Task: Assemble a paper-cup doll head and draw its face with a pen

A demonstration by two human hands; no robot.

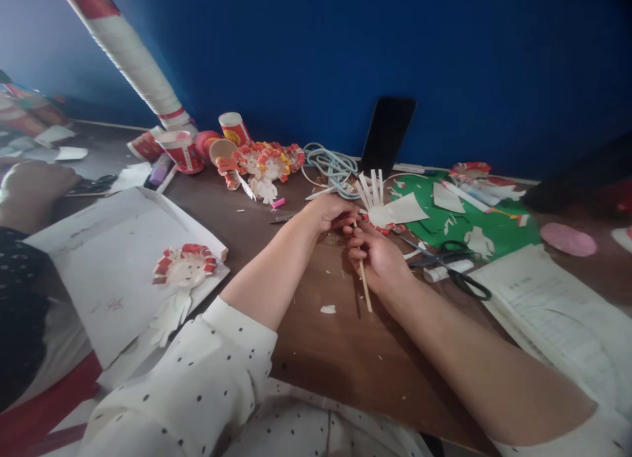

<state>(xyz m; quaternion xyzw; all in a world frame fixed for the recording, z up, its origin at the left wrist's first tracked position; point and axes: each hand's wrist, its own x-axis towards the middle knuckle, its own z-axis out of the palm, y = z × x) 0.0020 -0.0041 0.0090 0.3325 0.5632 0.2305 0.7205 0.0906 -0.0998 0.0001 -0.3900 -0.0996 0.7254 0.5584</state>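
Observation:
My right hand [378, 253] is closed around a thin wooden stick [364, 279], which slants down toward me. My left hand [336, 213] meets it at the stick's upper end, fingertips pinched together; what lies between them is hidden. Directly behind the fingers is a white paper piece [382, 213] cut into long strips, with red-and-white curls along its lower edge. It touches or nearly touches my fingertips. A small white paper scrap [328, 309] lies on the brown table [316, 358] below the hands.
Scissors [457, 269] and a glue stick [448, 270] lie right, by green paper [419, 210] and printed sheets [557, 312]. Behind are a phone [388, 134], coiled cable [336, 170], paper cups [182, 151] and lion crafts [266, 167]. A white box lid [118, 259] and another person's hand [37, 184] are left.

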